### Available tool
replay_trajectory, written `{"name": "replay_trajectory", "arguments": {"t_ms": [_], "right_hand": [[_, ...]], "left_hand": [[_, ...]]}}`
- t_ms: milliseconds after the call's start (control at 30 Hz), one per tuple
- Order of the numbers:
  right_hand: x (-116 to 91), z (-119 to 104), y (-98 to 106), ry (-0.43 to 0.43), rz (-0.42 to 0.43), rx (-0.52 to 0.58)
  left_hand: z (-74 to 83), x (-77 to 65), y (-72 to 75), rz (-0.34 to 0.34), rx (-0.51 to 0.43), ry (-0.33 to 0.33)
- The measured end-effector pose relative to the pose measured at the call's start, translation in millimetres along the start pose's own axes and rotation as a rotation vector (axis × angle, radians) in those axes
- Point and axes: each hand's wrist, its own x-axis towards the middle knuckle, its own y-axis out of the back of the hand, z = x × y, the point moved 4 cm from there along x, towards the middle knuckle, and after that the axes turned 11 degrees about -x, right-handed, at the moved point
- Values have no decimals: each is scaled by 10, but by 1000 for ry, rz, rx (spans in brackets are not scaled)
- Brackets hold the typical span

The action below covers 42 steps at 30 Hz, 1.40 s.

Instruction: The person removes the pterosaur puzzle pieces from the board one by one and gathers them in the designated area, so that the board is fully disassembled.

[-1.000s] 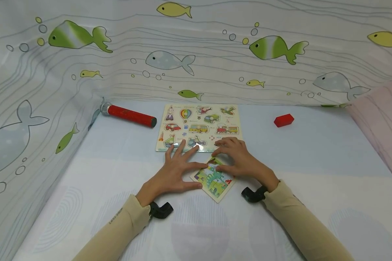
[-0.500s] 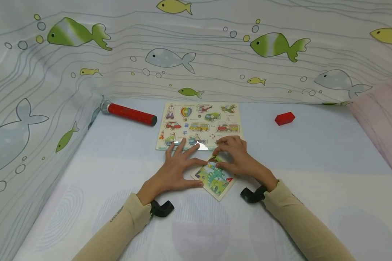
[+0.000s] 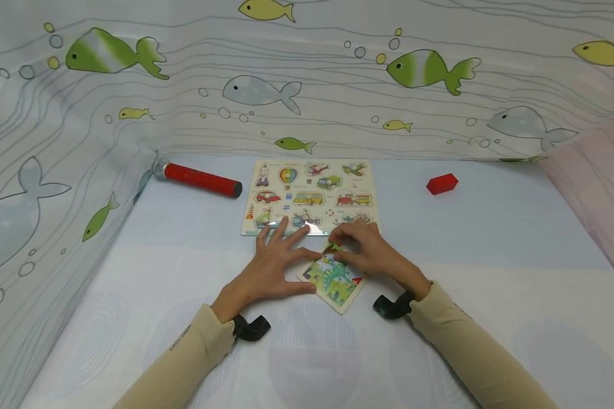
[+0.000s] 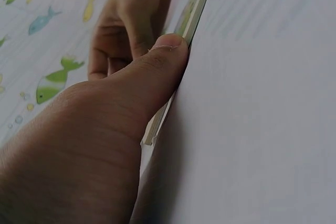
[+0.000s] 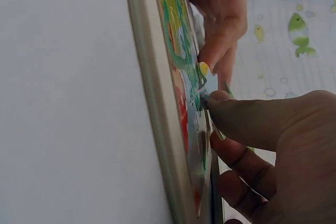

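Observation:
A small square jigsaw puzzle point(image 3: 335, 284) with a green dinosaur picture lies cornerwise between both hands. My left hand point(image 3: 268, 270) is spread flat, its index fingertip at the puzzle's upper left side and its thumb against the left edge. In the left wrist view the thumb point(image 4: 157, 72) presses along the wooden rim. My right hand point(image 3: 373, 253) bends over the far corner. Seen from the right wrist, its thumb and index finger pinch a puzzle piece point(image 5: 210, 82), tilted up from the picture, with the left hand's finger close beside it. Part of the piece is hidden by the fingers.
Just beyond the hands lies a vehicle peg puzzle board point(image 3: 309, 196), its front edge under the left fingertips. A red flashlight point(image 3: 199, 179) is at the back left, a red block point(image 3: 442, 184) at the back right. Fish-print cloth walls point(image 3: 337, 130) surround the surface.
The right fingertips have drawn in slightly at the puzzle's far corner, where the piece shifts a little. The left hand keeps its place. The head view has moved slightly.

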Motion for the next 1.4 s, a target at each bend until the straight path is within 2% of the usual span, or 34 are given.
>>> {"name": "replay_trajectory", "arguments": {"t_ms": [200, 333, 433, 567, 933, 1100, 1400], "right_hand": [[14, -15, -12, -19, -12, 73], [11, 10, 17, -21, -24, 162], [7, 39, 73, -17, -42, 235], [-7, 154, 208, -32, -41, 268], [-220, 825, 636, -255, 67, 148], [-283, 959, 705, -303, 72, 139], [-295, 1151, 718, -373, 56, 112]], "left_hand": [[-8, -23, 2, 6, -14, 1], [-5, -19, -2, 15, -24, -13], [-5, -16, -7, 15, -24, -12], [-8, -25, -14, 10, -24, 2], [6, -26, -21, 24, -15, -11], [12, -43, -8, 38, -14, -25], [9, -46, -21, 19, -21, -10]]}}
